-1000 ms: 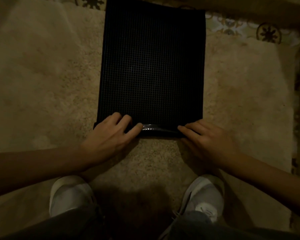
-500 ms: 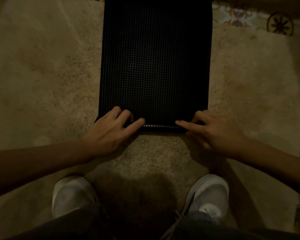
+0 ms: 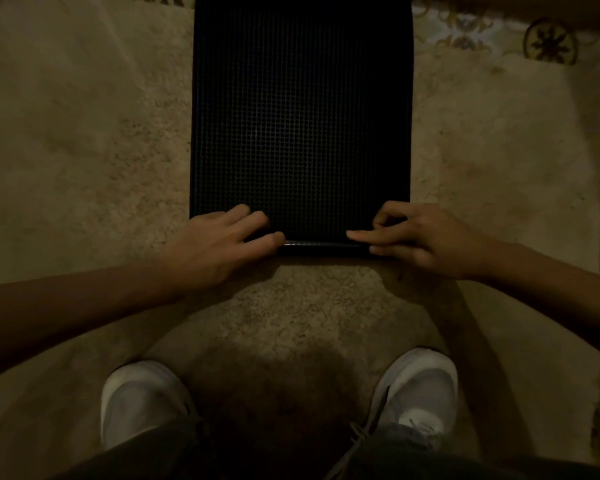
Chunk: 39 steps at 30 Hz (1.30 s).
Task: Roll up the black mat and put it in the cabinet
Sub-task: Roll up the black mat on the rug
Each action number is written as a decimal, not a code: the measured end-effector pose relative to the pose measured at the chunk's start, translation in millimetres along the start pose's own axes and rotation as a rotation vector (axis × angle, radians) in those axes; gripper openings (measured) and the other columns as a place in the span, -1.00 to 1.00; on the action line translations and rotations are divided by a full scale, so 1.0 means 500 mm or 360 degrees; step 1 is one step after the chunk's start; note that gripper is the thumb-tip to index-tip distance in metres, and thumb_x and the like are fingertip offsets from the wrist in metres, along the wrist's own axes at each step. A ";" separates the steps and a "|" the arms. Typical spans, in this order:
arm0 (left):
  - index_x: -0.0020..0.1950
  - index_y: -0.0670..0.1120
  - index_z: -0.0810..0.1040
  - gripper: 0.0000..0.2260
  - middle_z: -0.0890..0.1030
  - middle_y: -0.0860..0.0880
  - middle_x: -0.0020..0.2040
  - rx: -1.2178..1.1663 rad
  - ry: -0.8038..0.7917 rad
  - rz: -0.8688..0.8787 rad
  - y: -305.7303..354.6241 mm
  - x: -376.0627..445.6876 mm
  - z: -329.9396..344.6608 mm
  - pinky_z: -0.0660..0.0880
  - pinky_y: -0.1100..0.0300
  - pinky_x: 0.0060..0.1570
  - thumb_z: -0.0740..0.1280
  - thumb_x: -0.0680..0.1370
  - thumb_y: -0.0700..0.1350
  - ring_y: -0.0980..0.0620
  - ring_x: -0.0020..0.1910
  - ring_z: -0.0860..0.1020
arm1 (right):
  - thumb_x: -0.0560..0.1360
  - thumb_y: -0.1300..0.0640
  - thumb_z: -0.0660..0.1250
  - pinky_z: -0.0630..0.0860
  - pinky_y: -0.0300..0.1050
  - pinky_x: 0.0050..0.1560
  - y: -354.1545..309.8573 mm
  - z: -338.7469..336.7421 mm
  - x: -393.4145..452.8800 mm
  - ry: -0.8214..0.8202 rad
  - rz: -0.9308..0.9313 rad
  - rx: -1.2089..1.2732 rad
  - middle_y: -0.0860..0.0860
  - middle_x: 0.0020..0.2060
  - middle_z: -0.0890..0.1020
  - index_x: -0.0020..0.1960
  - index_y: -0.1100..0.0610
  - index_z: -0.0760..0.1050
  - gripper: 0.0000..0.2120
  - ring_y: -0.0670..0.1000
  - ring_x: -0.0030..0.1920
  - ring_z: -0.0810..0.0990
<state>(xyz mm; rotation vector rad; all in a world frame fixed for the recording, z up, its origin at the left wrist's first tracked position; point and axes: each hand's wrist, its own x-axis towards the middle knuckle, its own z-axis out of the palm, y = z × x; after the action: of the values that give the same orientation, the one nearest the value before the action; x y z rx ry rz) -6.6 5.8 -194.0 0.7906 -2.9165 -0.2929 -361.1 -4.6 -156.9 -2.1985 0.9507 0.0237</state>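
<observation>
The black mat (image 3: pixel 300 112) with a grid texture lies flat on a beige carpet, stretching away from me. Its near edge is curled over into a thin roll (image 3: pixel 321 247). My left hand (image 3: pixel 219 245) rests on the roll's left end, fingers spread over the mat. My right hand (image 3: pixel 418 242) presses the right end, its fingers bent and the index finger pointing along the roll. No cabinet is in view.
The beige shag carpet (image 3: pixel 84 140) surrounds the mat on all sides. Patterned floor tiles (image 3: pixel 548 39) show at the top right. My two white shoes (image 3: pixel 142 401) stand on the carpet close behind the hands. The scene is dim.
The mat's near edge has been turned over and rolled a little farther from me. Both hands moved forward with it, and the right hand's fingers have curled onto the mat.
</observation>
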 end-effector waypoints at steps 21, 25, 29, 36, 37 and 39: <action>0.19 -0.15 0.61 -0.55 0.54 -0.10 0.00 -0.0298 0.0095 -0.0076 -0.028 0.022 -0.024 0.45 0.12 -0.25 0.38 0.54 0.20 -0.04 -0.09 0.48 | 0.66 0.02 0.15 0.40 0.14 -0.10 0.023 0.039 0.004 0.0302 0.0121 -0.0066 0.01 -0.09 0.47 0.36 -0.09 0.54 -0.67 0.07 -0.11 0.43; 0.33 -0.13 0.51 -0.53 0.53 -0.08 0.05 -0.0316 0.0068 -0.0080 -0.045 0.031 -0.025 0.55 0.08 -0.26 0.33 0.58 0.18 -0.02 -0.05 0.49 | 0.67 -0.05 0.00 0.24 0.04 -0.01 0.029 0.035 0.009 0.0303 0.0273 -0.0084 -0.13 -0.09 0.42 0.38 -0.27 0.42 -0.64 -0.03 -0.06 0.35; 0.25 -0.09 0.56 -0.65 0.52 -0.10 0.03 -0.0334 0.0085 0.0002 -0.057 0.036 -0.030 0.55 0.04 -0.30 0.32 0.62 0.13 -0.02 -0.08 0.51 | 0.66 0.04 0.00 0.28 0.05 0.03 0.011 0.042 0.018 0.0357 0.0364 -0.0187 -0.12 -0.08 0.44 0.45 -0.15 0.35 -0.61 -0.04 -0.05 0.35; 0.23 -0.15 0.63 -0.66 0.56 -0.12 0.00 -0.0371 0.0086 -0.0026 -0.067 0.042 -0.032 0.53 0.10 -0.25 0.37 0.60 0.07 -0.03 -0.10 0.54 | 0.61 0.05 0.19 0.44 0.05 -0.13 -0.083 0.064 0.073 0.0811 0.0333 -0.0648 0.13 0.00 0.57 0.27 0.19 0.51 -0.67 0.14 -0.07 0.50; 0.22 -0.16 0.63 -0.66 0.56 -0.12 0.00 -0.0366 0.0086 -0.0022 -0.067 0.044 -0.034 0.53 0.10 -0.24 0.37 0.60 0.06 -0.03 -0.10 0.53 | 0.62 -0.03 0.20 0.44 0.03 -0.15 -0.096 0.076 0.083 0.0772 0.0286 -0.0684 0.13 0.00 0.57 0.25 0.18 0.51 -0.65 0.13 -0.07 0.50; 0.22 -0.16 0.63 -0.67 0.56 -0.11 -0.01 -0.0342 0.0076 0.0003 -0.067 0.050 -0.040 0.49 0.14 -0.23 0.35 0.61 0.06 -0.03 -0.10 0.50 | 0.60 -0.15 0.23 0.43 0.02 -0.13 -0.102 0.093 0.091 0.0673 0.0247 -0.0783 0.12 0.01 0.57 0.22 0.18 0.53 -0.58 0.12 -0.06 0.51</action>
<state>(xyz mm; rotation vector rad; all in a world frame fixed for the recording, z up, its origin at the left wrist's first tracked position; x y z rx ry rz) -8.5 -38.3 -180.4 0.7495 -2.7796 -0.5679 -283.6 19.8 -172.9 -2.6305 1.4760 -0.1564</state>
